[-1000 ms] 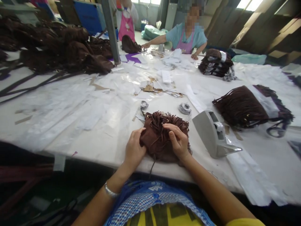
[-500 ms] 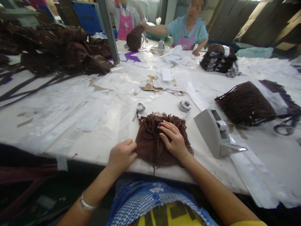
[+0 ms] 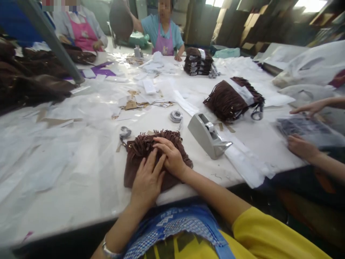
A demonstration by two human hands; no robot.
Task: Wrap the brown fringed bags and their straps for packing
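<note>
A small brown suede bag with fringe (image 3: 134, 158) lies flat on the white table (image 3: 88, 201) right in front of me. My left hand (image 3: 147, 180) rests flat on its lower part, fingers stretched out. My right hand (image 3: 169, 156) presses down on the fringe near the bag's top, fingers extended and slightly bent. Neither hand grips anything.
A grey tape dispenser (image 3: 206, 136) stands right of the bag. Another fringed bag (image 3: 229, 100) lies beyond it, and a stack (image 3: 198, 62) farther back. A neighbour's hands (image 3: 302, 147) work at the right edge. People sit across; one lifts a brown bag (image 3: 121, 19). Paper scraps litter the table.
My left hand has moved from the bag's left edge onto its top and now lies flat. My view has swung to the right. The person across has raised a bag higher.
</note>
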